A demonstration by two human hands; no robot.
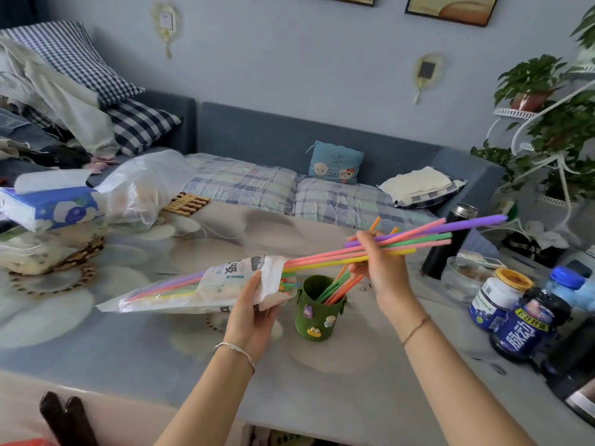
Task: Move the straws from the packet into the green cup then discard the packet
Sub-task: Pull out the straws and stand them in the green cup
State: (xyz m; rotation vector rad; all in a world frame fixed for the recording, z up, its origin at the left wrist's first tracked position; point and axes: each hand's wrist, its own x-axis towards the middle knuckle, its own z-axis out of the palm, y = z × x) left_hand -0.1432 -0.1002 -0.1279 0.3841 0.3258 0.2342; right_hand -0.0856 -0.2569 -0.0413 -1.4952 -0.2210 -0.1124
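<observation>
My left hand (249, 312) grips the open end of a clear straw packet (193, 289), held almost level above the table with its closed end pointing left. My right hand (381, 265) pinches a bundle of coloured straws (428, 236) that reach from the packet's mouth up to the right. More straws remain inside the packet. Just below the packet's mouth, the green felt cup (317, 313) stands between my hands. It has small charms on its front and holds several orange and green straws.
Jars and bottles (515, 320) crowd the table's right side, beside a black flask (449, 243) and a glass bowl (463, 278). A tissue pack (48, 207) and a plastic bag (145, 185) lie at the left. A sofa runs behind the table.
</observation>
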